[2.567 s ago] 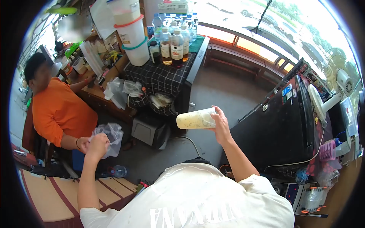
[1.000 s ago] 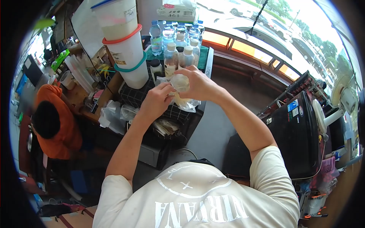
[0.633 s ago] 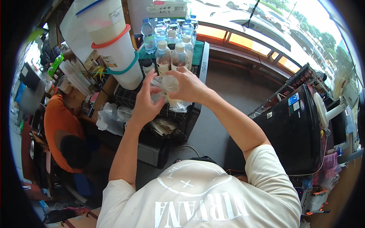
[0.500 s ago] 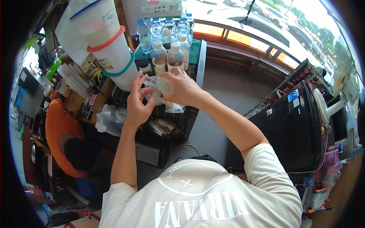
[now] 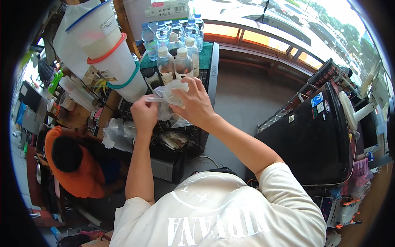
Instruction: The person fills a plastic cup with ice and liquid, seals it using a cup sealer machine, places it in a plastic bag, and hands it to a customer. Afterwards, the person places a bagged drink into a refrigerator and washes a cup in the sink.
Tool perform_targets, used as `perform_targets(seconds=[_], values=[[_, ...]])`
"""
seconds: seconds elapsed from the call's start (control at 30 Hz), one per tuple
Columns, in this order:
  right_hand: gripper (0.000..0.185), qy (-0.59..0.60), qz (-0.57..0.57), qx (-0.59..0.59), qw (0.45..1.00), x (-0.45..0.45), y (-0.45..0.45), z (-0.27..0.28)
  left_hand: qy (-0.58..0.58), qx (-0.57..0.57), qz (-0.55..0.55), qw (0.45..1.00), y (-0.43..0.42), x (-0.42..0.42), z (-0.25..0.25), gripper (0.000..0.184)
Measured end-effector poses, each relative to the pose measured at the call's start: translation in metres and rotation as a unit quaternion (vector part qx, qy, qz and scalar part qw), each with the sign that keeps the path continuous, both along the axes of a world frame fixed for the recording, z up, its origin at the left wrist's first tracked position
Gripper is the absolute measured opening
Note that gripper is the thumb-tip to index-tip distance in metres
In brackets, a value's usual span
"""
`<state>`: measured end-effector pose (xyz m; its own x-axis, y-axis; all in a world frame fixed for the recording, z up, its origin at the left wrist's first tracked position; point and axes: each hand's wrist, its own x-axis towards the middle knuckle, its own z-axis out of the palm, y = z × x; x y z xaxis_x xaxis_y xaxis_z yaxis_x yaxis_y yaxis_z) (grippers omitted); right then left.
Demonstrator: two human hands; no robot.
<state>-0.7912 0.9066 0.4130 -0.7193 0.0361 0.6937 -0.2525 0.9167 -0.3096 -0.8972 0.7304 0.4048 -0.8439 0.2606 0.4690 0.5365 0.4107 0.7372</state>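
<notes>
My right hand (image 5: pixel 196 103) grips a clear, round plastic cup (image 5: pixel 169 95), its fingers curled over the far rim. A pale, see-through strip (image 5: pixel 154 99) reaches from beside the cup to my left hand (image 5: pixel 144 114), which is closed on its end. Whether strip and cup are joined I cannot tell. Beneath both hands, crumpled clear plastic bags (image 5: pixel 165 113) lie on a black wire rack. Just beyond stand white-capped bottles (image 5: pixel 183 65) with paper labels and a dark jar (image 5: pixel 151 76).
Stacked white tubs (image 5: pixel 123 72) with coloured rims rise at the left. Water bottles (image 5: pixel 149 41) stand behind the capped ones, below a tissue box (image 5: pixel 166 11). A person in an orange shirt (image 5: pixel 78 179) is at lower left. A black fridge (image 5: pixel 302 140) stands right.
My left hand has gone from spread fingers to a closed grip on the strip. The cup in my right hand has shifted slightly left. The person in orange has raised their head.
</notes>
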Motion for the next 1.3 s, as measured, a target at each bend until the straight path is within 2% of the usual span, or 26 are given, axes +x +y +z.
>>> perform_targets(seconds=[0.03,0.07,0.1,0.17,0.2,0.23,0.3,0.33,0.37,0.43,0.53,0.57,0.63,0.67,0.7,0.73,0.77,0.83,0.87,1.0,1.07,1.1,1.17,1.2,1.23,1.3], values=[[0.048,0.012,-0.016,0.022,1.000,0.003,-0.001,-0.001,-0.005,0.018,0.024,1.000,0.000,0.000,0.006,0.014],[0.048,0.010,-0.019,0.020,1.000,0.004,-0.001,-0.001,-0.043,0.057,-0.004,0.997,-0.005,-0.019,-0.006,0.018],[0.046,0.012,-0.026,0.016,0.999,0.005,-0.002,-0.001,-0.045,0.055,-0.006,0.997,-0.003,-0.017,0.003,0.018],[0.045,0.014,-0.034,0.011,0.999,0.007,-0.002,-0.003,-0.201,0.267,-0.127,0.934,-0.001,-0.007,0.038,0.022],[0.047,0.018,-0.036,0.009,0.999,0.008,-0.002,-0.004,-0.171,0.244,-0.160,0.941,0.002,-0.003,0.046,0.029],[0.048,0.022,-0.038,0.008,0.999,0.008,-0.002,-0.004,-0.171,0.242,-0.162,0.941,0.006,-0.001,0.047,0.029],[0.049,0.022,-0.021,-0.021,0.999,0.008,-0.001,-0.007,-0.081,0.057,-0.156,0.983,0.015,0.005,0.048,0.037],[0.049,0.020,-0.003,-0.048,0.999,0.009,-0.001,-0.009,0.003,-0.016,-0.120,0.993,0.022,0.014,0.054,0.050],[0.049,0.019,-0.005,-0.050,0.999,0.011,0.000,-0.010,0.002,-0.018,-0.122,0.992,0.028,0.021,0.057,0.050],[0.051,0.036,0.051,-0.088,0.994,0.014,0.003,-0.012,0.099,-0.075,-0.052,0.991,0.036,0.030,0.061,0.059],[0.049,0.075,0.097,-0.114,0.986,0.019,0.008,-0.020,0.067,-0.060,-0.043,0.995,0.043,0.032,0.059,0.062],[0.049,0.075,0.094,-0.115,0.986,0.021,0.008,-0.024,0.067,-0.061,-0.046,0.995,0.043,0.032,0.059,0.062],[0.047,0.198,0.028,-0.210,0.957,0.031,0.000,-0.028,0.059,-0.085,-0.040,0.994,0.042,0.031,0.057,0.063],[0.047,0.198,0.028,-0.210,0.957,0.039,-0.004,-0.030,0.059,-0.085,-0.041,0.994,0.042,0.029,0.056,0.063],[0.042,0.050,-0.056,-0.186,0.980,0.049,-0.009,-0.025,0.058,-0.078,-0.040,0.994,0.042,0.028,0.055,0.063],[0.037,-0.101,-0.139,-0.158,0.972,0.055,-0.011,-0.023,0.057,-0.072,-0.041,0.995,0.043,0.028,0.053,0.064],[0.037,-0.103,-0.142,-0.160,0.971,0.054,-0.012,-0.026,0.055,-0.074,-0.045,0.995,0.044,0.028,0.053,0.064],[0.028,-0.210,-0.174,-0.128,0.953,0.043,-0.013,-0.036,0.059,-0.071,-0.040,0.995,0.045,0.028,0.054,0.062],[0.027,-0.157,-0.163,-0.133,0.965,0.036,-0.009,-0.051,0.060,-0.071,-0.042,0.995,0.046,0.028,0.054,0.062],[0.023,-0.160,-0.128,-0.229,0.952,0.052,-0.002,-0.033,0.041,-0.074,-0.047,0.995,0.043,0.027,0.056,0.063],[0.016,-0.087,-0.103,-0.411,0.901,0.059,0.003,-0.029,0.035,-0.073,-0.046,0.996,0.043,0.027,0.055,0.064],[0.016,-0.088,-0.102,-0.410,0.902,0.058,0.005,-0.035,0.037,-0.078,-0.043,0.995,0.043,0.026,0.055,0.065],[0.012,-0.066,-0.011,-0.581,0.811,0.055,0.007,-0.050,0.040,-0.084,-0.039,0.995,0.043,0.025,0.055,0.065],[0.020,-0.076,0.036,-0.655,0.751,0.054,0.006,-0.048,0.048,-0.087,-0.036,0.994,0.043,0.026,0.055,0.065],[0.020,-0.076,0.035,-0.655,0.751,0.052,0.006,-0.047,0.057,-0.091,-0.033,0.994,0.044,0.025,0.055,0.065],[0.025,-0.086,0.048,-0.788,0.607,0.047,0.006,-0.040,0.058,-0.094,-0.037,0.993,0.044,0.023,0.056,0.066]])
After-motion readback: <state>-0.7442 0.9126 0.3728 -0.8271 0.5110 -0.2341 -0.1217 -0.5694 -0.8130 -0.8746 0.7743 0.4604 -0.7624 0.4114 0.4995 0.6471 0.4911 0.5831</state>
